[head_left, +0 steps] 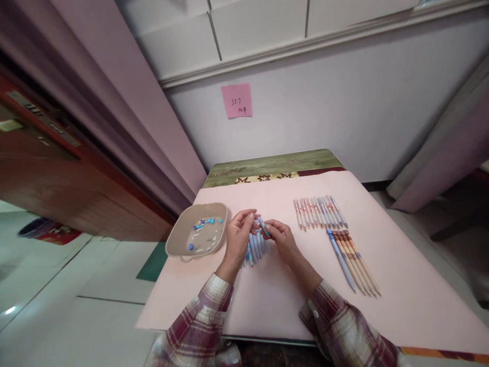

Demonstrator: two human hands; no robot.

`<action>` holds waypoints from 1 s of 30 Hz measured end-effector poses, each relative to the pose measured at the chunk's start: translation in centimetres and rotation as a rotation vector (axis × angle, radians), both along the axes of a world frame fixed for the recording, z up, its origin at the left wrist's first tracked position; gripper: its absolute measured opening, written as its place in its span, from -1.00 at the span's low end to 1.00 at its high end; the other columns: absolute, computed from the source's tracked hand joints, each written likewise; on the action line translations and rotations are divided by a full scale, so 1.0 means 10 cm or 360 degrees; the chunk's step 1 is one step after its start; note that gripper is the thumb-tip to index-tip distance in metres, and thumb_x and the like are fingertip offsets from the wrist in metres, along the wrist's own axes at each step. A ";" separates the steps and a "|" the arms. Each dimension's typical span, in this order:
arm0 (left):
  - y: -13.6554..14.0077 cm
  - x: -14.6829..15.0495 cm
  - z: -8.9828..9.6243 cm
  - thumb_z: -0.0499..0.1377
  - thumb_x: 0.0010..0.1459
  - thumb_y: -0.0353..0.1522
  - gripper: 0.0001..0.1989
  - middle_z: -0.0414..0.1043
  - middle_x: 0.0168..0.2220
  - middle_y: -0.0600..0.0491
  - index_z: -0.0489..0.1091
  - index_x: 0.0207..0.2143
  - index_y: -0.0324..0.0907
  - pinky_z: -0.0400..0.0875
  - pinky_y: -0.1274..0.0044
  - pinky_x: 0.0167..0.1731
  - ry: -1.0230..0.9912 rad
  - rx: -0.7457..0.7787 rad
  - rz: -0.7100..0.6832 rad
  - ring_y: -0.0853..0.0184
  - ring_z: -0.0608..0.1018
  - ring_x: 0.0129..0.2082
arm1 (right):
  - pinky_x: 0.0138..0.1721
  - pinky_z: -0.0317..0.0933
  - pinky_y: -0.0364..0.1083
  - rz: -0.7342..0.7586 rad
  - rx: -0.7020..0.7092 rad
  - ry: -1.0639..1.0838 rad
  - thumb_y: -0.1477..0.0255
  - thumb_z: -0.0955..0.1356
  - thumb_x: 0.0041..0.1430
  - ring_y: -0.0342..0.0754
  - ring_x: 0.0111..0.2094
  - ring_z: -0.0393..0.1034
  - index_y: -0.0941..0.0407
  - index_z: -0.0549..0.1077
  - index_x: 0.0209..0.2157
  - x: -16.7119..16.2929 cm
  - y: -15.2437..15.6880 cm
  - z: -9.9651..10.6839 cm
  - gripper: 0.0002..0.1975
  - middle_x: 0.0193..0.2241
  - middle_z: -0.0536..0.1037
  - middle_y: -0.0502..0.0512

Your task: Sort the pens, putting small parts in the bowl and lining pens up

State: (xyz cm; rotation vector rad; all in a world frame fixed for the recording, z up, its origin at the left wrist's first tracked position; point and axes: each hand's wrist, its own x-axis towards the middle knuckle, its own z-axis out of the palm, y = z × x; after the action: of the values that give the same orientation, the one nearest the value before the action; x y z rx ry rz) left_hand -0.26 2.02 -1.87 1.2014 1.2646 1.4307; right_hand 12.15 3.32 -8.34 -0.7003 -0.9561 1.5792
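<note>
— On the pink-covered table (401, 285), seen from the head camera, what do the two hands have?

— Both hands meet near the middle of the sheet. The left hand (237, 235) has its fingers curled shut around a bundle of light blue pens (255, 246), which fan out below the palm and rest on the table. The right hand (281, 240) pinches one blue pen (263, 225) between thumb and fingertips, its grip closed on it, just beside the left thumb and touching the top of the bundle.

— What lies to the left of the hands?

— A shallow beige tray (179, 239) sits at the table's left edge, slightly over it. Small blue and white pen parts (205, 224) are scattered inside; they are too small to name exactly.

— And to the right?

— A row of pale patterned pens (320, 211) lies side by side, well apart from the hands. Nearer the person, a second group of brown-and-orange pens (357, 262) lies in a slanted row, with a single blue pen (340, 260) touching its left side.

— Anything behind the table?

— A pink sticky note (237, 101) with handwriting is stuck on the white wall. A plaid sleeve (206, 321) covers each forearm.
</note>
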 end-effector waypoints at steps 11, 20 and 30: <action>-0.05 0.02 -0.15 0.29 0.01 -0.31 -0.71 0.52 -0.27 -0.02 0.44 -0.18 -0.19 0.41 0.51 -0.26 0.0100 0.0037 -0.0001 0.32 0.54 -0.28 | -0.34 0.25 -0.10 -0.0012 0.0022 -0.0069 0.19 0.43 0.02 -0.11 -0.42 0.34 0.11 0.56 -0.35 0.02 -0.01 0.06 -0.72 -0.48 0.51 0.03; -0.03 -0.07 -0.21 0.26 0.04 -0.29 -0.82 0.52 -0.30 -0.02 0.45 -0.33 -0.22 0.38 0.45 -0.17 0.0171 0.0017 0.0070 0.30 0.53 -0.27 | -0.17 0.25 -0.03 -0.0219 0.0096 -0.0179 0.19 0.42 0.05 0.00 -0.21 0.38 0.10 0.52 -0.38 0.02 0.01 0.02 -0.75 -0.27 0.54 0.11; -0.10 -0.05 -0.13 0.18 0.10 -0.35 -0.91 0.50 -0.29 0.02 0.44 -0.34 -0.17 0.28 0.44 -0.05 0.0596 0.0219 0.0113 0.27 0.50 -0.17 | 0.08 0.10 0.04 0.0005 0.0284 -0.0140 0.27 0.43 0.06 0.08 0.04 0.30 0.11 0.41 -0.55 0.05 -0.03 0.05 -0.75 -0.04 0.48 0.16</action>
State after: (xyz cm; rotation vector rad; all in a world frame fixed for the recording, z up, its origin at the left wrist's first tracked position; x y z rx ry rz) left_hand -0.72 0.98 -3.17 1.5866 1.4897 1.4037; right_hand 12.63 3.06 -7.88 -0.6474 -1.1479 1.4545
